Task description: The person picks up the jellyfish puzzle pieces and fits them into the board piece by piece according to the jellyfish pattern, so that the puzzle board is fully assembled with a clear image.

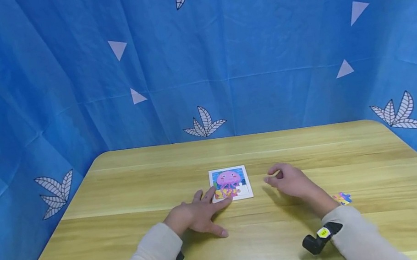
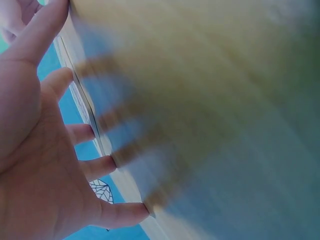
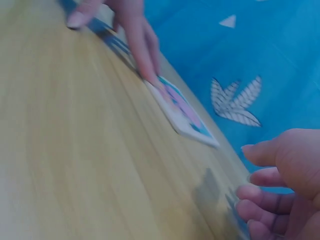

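Observation:
A jigsaw puzzle (image 1: pixel 230 177) with a pink jellyfish picture in a white frame lies flat on the table. Its lower right corner shows a bare white gap. My left hand (image 1: pixel 201 215) rests with spread fingers on the table, index and middle fingertips touching the puzzle's lower left part. To the right of the frame, my right hand (image 1: pixel 293 182) hovers above the table, fingers loosely bent and apart from the thumb. Nothing shows between them in the right wrist view. Beside the right wrist lies a colourful puzzle piece (image 1: pixel 343 198), partly hidden by the arm.
The wooden table (image 1: pixel 149 173) has rounded far corners. A blue curtain (image 1: pixel 179 60) with white leaves and triangles hangs behind it and along both sides. A black wrist camera (image 1: pixel 316 243) is strapped over the right sleeve.

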A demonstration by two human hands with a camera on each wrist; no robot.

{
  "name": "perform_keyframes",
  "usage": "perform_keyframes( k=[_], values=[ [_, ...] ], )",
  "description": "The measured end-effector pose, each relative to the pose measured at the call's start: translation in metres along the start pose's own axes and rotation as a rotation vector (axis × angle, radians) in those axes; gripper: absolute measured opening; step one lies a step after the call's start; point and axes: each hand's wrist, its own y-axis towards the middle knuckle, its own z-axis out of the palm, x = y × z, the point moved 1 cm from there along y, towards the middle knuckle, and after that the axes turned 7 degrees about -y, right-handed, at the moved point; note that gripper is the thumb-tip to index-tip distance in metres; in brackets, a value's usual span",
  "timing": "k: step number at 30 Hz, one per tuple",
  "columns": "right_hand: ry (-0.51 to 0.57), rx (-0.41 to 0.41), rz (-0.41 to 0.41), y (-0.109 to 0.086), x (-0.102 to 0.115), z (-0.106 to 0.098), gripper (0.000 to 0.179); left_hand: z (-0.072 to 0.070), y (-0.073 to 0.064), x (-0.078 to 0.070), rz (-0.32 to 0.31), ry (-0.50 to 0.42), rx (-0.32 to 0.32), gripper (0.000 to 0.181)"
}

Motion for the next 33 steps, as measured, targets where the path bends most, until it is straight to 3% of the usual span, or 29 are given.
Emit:
perform_keyframes(
  k=[8, 15, 23, 33],
  values=[
    [-0.032, -0.005, 0.028, -0.017, -0.024, -0.034, 0.048, 0.0, 0.0, 0.001, 0.006, -0.012, 0.004, 0.087],
    [-0.054, -0.023, 0.077, -0.036, -0.046, -0.057, 0.045, 0.001, -0.002, 0.001, -0.004, -0.015, 0.002, 0.087],
    [-0.11, -0.033, 0.149, -0.054, -0.067, -0.072, 0.043, 0.001, -0.001, 0.001, -0.008, -0.009, 0.002, 0.087],
    [-0.177, 0.015, 0.217, -0.074, -0.09, -0.088, 0.055, 0.001, -0.002, 0.001, -0.011, -0.022, 0.002, 0.087]
  ],
)
